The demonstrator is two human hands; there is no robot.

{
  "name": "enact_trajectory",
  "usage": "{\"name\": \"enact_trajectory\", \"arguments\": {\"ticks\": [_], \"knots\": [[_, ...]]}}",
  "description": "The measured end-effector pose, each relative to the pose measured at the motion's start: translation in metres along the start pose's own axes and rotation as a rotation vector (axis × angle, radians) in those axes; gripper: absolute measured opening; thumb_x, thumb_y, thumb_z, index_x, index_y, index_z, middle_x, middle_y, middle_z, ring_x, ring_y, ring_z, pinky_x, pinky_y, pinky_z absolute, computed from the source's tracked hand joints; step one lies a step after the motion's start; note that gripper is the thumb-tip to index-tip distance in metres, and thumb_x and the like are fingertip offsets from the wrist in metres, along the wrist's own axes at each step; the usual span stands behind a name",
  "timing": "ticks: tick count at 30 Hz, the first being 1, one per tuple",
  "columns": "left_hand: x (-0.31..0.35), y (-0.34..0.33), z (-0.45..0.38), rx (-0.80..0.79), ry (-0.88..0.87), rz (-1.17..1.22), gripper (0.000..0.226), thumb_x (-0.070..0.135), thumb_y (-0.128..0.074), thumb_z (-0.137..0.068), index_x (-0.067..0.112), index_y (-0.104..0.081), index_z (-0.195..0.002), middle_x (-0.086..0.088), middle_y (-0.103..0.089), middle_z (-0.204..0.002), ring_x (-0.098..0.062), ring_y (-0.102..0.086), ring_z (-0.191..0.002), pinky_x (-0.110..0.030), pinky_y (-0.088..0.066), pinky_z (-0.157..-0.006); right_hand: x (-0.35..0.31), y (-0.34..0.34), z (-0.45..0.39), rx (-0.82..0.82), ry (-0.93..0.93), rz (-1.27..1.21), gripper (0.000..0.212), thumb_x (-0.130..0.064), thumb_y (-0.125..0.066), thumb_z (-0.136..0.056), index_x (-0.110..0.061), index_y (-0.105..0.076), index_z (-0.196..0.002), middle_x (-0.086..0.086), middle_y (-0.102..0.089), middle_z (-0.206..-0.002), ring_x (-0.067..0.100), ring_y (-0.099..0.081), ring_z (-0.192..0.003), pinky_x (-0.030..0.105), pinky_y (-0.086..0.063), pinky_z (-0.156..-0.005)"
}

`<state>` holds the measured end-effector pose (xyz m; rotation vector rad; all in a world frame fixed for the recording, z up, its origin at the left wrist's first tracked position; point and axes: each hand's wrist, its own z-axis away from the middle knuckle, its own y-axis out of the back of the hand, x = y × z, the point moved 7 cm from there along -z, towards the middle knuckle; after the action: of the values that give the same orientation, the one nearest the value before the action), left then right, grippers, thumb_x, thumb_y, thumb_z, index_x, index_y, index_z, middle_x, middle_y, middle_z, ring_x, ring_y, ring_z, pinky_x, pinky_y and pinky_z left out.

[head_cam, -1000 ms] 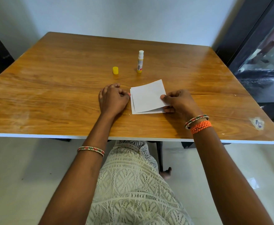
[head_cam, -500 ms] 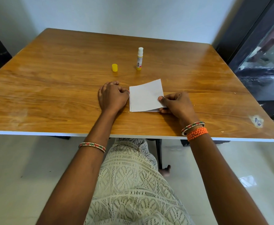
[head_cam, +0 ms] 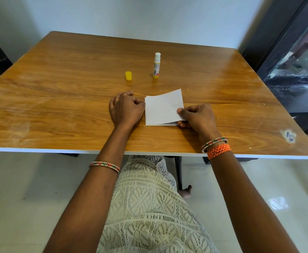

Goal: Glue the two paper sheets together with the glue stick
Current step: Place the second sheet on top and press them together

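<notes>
Two white paper sheets (head_cam: 163, 109) lie stacked on the wooden table (head_cam: 58, 99), the top one slightly skewed over the lower one. My right hand (head_cam: 197, 116) pinches the top sheet's right edge between thumb and fingers. My left hand (head_cam: 125, 108) rests curled on the table, its fingertips against the sheets' left edge. The glue stick (head_cam: 157, 65) stands upright and uncapped behind the paper. Its yellow cap (head_cam: 128, 75) stands to the left of it.
A dark cabinet with a glass front (head_cam: 295, 57) stands to the right of the table. A white wall runs behind the table. The table's white front edge (head_cam: 40, 149) is close to my lap. A worn sticker (head_cam: 288, 136) marks the near right corner.
My right hand has slid the top sheet leftward, so it now lies more squarely over the lower sheet. My left hand stays at the left edge.
</notes>
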<state>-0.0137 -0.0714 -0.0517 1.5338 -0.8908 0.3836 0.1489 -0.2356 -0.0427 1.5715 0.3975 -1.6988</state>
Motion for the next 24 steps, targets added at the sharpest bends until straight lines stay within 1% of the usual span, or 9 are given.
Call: {"name": "enact_trajectory", "arguments": {"ticks": [2, 4, 8, 10, 13, 16, 20, 22, 24], "knots": [[0.0005, 0.0006, 0.0000, 0.004, 0.001, 0.009, 0.012, 0.032, -0.062, -0.079, 0.028, -0.063, -0.068, 0.006, -0.054, -0.134, -0.018, -0.034, -0.133, -0.039, -0.013, -0.111, -0.0005, -0.0005, 0.0002, -0.004, 0.004, 0.006, 0.010, -0.019, -0.069, -0.084, -0.009, -0.069, -0.085, 0.009, -0.072, -0.073, 0.007, -0.065, -0.048, 0.013, -0.050, -0.048], [0.0009, 0.0011, 0.0003, 0.010, 0.004, 0.018, 0.018, 0.031, -0.062, -0.078, 0.029, -0.057, -0.062, 0.006, -0.055, -0.133, -0.018, -0.035, -0.132, -0.039, -0.014, -0.111, -0.0007, -0.0006, 0.0003, -0.004, 0.010, 0.016, 0.011, -0.019, -0.068, -0.084, -0.009, -0.070, -0.086, 0.009, -0.072, -0.073, 0.007, -0.066, -0.049, 0.014, -0.051, -0.049], [0.0016, 0.0019, 0.0015, 0.017, 0.007, 0.018, 0.023, 0.031, -0.063, -0.078, 0.029, -0.053, -0.057, 0.006, -0.055, -0.132, -0.018, -0.036, -0.131, -0.040, -0.015, -0.112, -0.0009, -0.0006, 0.0007, -0.005, 0.021, 0.032, 0.010, -0.020, -0.068, -0.084, -0.010, -0.069, -0.085, 0.008, -0.072, -0.074, 0.007, -0.066, -0.049, 0.014, -0.051, -0.050], [0.0015, 0.0018, 0.0016, 0.013, 0.005, 0.019, 0.019, 0.031, -0.062, -0.079, 0.028, -0.057, -0.061, 0.006, -0.054, -0.133, -0.018, -0.035, -0.132, -0.039, -0.014, -0.112, -0.0011, -0.0008, 0.0005, -0.006, 0.019, 0.036, 0.009, -0.020, -0.068, -0.084, -0.010, -0.069, -0.084, 0.008, -0.072, -0.074, 0.007, -0.066, -0.049, 0.014, -0.051, -0.050], [0.0013, 0.0016, 0.0015, 0.004, -0.009, 0.002, 0.011, 0.031, -0.061, -0.080, 0.024, -0.067, -0.073, 0.006, -0.053, -0.135, -0.017, -0.033, -0.133, -0.038, -0.012, -0.112, -0.0027, -0.0011, 0.0001, -0.007, 0.026, 0.047, 0.009, -0.019, -0.068, -0.084, -0.012, -0.069, -0.079, 0.008, -0.072, -0.072, 0.007, -0.065, -0.049, 0.015, -0.052, -0.051], [0.0019, 0.0012, 0.0022, -0.004, -0.016, -0.008, 0.014, 0.031, -0.060, -0.081, 0.021, -0.070, -0.080, 0.006, -0.051, -0.136, -0.017, -0.030, -0.135, -0.037, -0.010, -0.113, -0.0034, -0.0012, 0.0000, -0.005, 0.030, 0.052, 0.009, -0.018, -0.068, -0.084, -0.012, -0.069, -0.079, 0.008, -0.072, -0.072, 0.007, -0.065, -0.049, 0.015, -0.053, -0.051], [0.0023, 0.0013, 0.0033, -0.013, -0.035, -0.029, 0.018, 0.031, -0.058, -0.084, 0.019, -0.071, -0.087, 0.005, -0.050, -0.138, -0.018, -0.030, -0.135, -0.037, -0.010, -0.113, -0.0032, -0.0013, -0.0007, 0.003, 0.030, 0.065, 0.011, -0.019, -0.068, -0.084, -0.008, -0.070, -0.086, 0.008, -0.071, -0.074, 0.006, -0.065, -0.048, 0.014, -0.051, -0.049], [0.0028, 0.0015, 0.0036, -0.015, -0.044, -0.029, 0.021, 0.030, -0.054, -0.086, 0.018, -0.071, -0.090, 0.005, -0.050, -0.138, -0.018, -0.030, -0.135, -0.037, -0.010, -0.114, -0.0031, -0.0012, -0.0011, 0.010, 0.026, 0.065, 0.013, -0.018, -0.069, -0.084, -0.006, -0.070, -0.088, 0.008, -0.071, -0.074, 0.006, -0.065, -0.048, 0.014, -0.051, -0.049], [0.0033, 0.0015, 0.0044, -0.023, -0.039, -0.016, 0.025, 0.035, -0.052, -0.087, 0.018, -0.071, -0.088, 0.005, -0.049, -0.139, -0.018, -0.030, -0.135, -0.038, -0.009, -0.114, -0.0029, -0.0014, -0.0013, 0.012, 0.018, 0.063, 0.014, -0.018, -0.069, -0.084, -0.005, -0.070, -0.090, 0.008, -0.071, -0.075, 0.006, -0.065, -0.049, 0.014, -0.051, -0.050]]}}
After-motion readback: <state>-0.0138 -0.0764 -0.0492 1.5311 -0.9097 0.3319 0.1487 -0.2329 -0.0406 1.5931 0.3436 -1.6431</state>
